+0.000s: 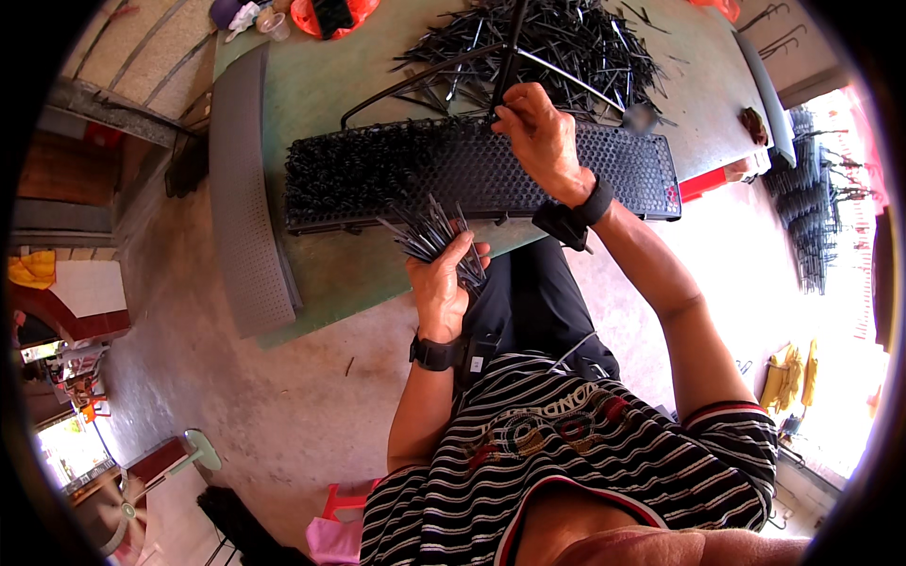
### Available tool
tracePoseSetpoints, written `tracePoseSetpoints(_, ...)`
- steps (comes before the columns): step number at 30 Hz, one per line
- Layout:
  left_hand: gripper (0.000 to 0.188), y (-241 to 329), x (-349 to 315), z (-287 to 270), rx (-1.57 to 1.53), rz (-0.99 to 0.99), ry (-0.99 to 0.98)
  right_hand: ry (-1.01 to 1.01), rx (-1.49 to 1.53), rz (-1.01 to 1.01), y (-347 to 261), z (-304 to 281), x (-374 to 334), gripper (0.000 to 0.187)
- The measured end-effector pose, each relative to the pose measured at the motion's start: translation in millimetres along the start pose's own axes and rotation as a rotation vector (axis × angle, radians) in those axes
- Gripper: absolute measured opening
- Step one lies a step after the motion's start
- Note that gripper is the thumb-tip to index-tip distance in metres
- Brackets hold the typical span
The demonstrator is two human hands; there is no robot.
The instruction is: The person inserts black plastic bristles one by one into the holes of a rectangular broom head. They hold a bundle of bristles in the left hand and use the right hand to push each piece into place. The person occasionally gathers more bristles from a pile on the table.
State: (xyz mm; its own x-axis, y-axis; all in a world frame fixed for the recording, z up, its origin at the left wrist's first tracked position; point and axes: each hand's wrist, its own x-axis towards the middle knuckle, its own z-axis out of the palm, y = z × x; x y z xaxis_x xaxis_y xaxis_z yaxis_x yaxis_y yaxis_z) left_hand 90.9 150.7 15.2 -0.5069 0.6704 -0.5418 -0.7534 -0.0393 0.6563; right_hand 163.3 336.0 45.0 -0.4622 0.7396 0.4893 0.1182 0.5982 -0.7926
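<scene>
My left hand (pixel 444 288) is closed round a bundle of thin black strips (pixel 425 231), which fan out beyond the fingers near the front edge of a long black perforated tray (pixel 604 170). Above the middle of that tray, my right hand (pixel 540 132) has its fingertips pinched together. What lies between those fingertips is too small and dark to make out. Black pieces (pixel 344 170) stand densely in the tray's left part, while holes show across the right part. A black metal frame (pixel 510 57) with slanting arms rises behind the tray.
A large pile of loose black strips (pixel 566 57) lies on the green table (pixel 330 85) behind the tray. A grey perforated panel (pixel 245 198) covers the table's left edge. At the far left are a red bag (pixel 363 11) and a clear cup (pixel 274 25). A pink stool (pixel 344 505) stands behind me.
</scene>
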Motion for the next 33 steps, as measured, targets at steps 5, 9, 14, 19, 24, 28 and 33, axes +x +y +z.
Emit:
tracePoseSetpoints(5, 0.016, 3, -1, -1, -0.003, -0.006, -0.008, -0.042, -0.089, -0.051, 18, 11, 1, 0.011)
tracePoseSetpoints(9, 0.017, 3, 0, -5, -0.013, 0.004, -0.010, -0.186, -0.423, -0.334, 19, 9, 7, 0.008)
tracePoseSetpoints(14, 0.018, 3, 2, -6, -0.021, 0.004, 0.003, -0.282, -0.361, -0.046, -17, 6, -6, 0.020)
tracePoseSetpoints(19, 0.017, 0, 3, -5, 0.018, 0.000, -0.030, -0.641, 0.088, 0.393, -33, 2, -31, 0.016)
tracePoseSetpoints(24, 0.018, -2, 3, -10, 0.057, 0.068, -0.016, -0.173, 0.224, 0.388, -35, 2, -16, 0.016)
tracePoseSetpoints(28, 0.019, 1, 0, -8, 0.046, 0.076, -0.018, -0.011, 0.060, 0.081, -30, 9, -6, 0.017)
tracePoseSetpoints(33, 0.020, 1, 4, -14, 0.024, 0.096, -0.039, -0.058, 0.003, 0.022, -8, 16, -3, 0.012)
